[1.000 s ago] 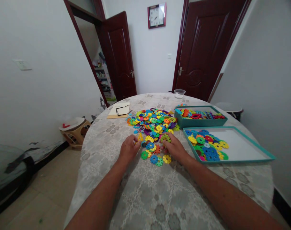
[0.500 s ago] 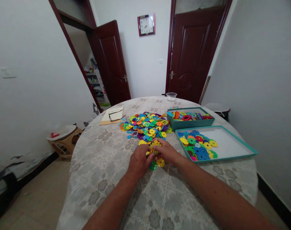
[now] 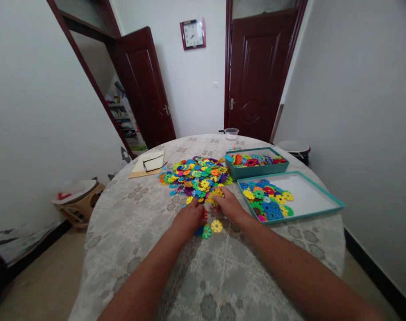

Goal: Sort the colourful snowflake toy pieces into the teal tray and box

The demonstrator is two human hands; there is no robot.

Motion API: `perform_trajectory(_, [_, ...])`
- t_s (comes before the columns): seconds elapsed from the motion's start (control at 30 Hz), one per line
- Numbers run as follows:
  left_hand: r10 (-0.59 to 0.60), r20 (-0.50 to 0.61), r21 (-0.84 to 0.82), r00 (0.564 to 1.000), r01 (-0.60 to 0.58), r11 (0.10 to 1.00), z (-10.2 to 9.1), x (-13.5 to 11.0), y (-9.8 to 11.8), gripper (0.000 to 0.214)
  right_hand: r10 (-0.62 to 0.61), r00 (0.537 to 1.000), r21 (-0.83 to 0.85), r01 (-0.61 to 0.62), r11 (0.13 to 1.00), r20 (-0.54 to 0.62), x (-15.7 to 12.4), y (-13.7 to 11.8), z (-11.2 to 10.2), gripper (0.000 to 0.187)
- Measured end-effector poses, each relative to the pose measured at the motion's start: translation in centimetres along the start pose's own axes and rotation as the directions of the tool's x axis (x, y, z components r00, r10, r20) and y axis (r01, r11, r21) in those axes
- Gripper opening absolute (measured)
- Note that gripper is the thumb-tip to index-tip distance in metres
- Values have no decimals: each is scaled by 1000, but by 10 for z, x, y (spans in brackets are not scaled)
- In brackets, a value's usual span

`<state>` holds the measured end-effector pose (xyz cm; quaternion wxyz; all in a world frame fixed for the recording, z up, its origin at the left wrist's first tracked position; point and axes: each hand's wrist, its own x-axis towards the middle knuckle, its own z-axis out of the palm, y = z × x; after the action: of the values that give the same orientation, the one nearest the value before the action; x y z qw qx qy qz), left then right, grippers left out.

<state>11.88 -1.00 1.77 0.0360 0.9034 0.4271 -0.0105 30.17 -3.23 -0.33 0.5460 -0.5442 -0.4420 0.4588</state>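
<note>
Hands: two, over the middle of the table (image 3: 209,272). The right hand (image 3: 230,206) grips one yellow piece (image 3: 214,196) between thumb and fingers, just short of the pile. The left hand (image 3: 188,217) has its fingers curled down at one red piece (image 3: 205,214); whether it grips it cannot be told.

Loose discs on the near side: three, namely one blue disc (image 3: 199,231), partly hidden by the left hand, one green disc (image 3: 207,231) and one yellow disc (image 3: 216,226).

Beyond the hands: one pile (image 3: 198,171) of mixed colours, overlapped and not countable. To its right, one box (image 3: 263,171) of pieces stands close against it, blocking that side. In front of the box, one tray (image 3: 309,194) reaches toward the table's right edge, discs heaped at its left end.

Toward the left edge: one pad (image 3: 139,172) bearing one pair of glasses (image 3: 153,170). At the far edge: one clear bowl (image 3: 231,132).

Off the table: one stool (image 3: 76,203), left; one clock (image 3: 192,34), on the wall.
</note>
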Motion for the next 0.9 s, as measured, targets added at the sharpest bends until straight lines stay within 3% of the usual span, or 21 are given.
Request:
perform_trajectory(0.17, [79,93,-20,993,-78,997,-14,5,-5,29,15,999,41,-14,999,-36,5,4,-6,38])
perform_trajectory(0.33, [71,92,-16,993,-69,997,-17,9,-8,37,37,999,53,-35,998,-38,9,7,-8,33])
perform_trajectory(0.63, [146,7,32,989,-147,989,-9,9,-10,24,29,999,69,-26,997,-35,9,7,-6,35])
perform_trajectory(0.9, [36,-139,-58,990,-44,997,0,9,-10,18,43,997,64,-39,997,-66,10,8,-6,38])
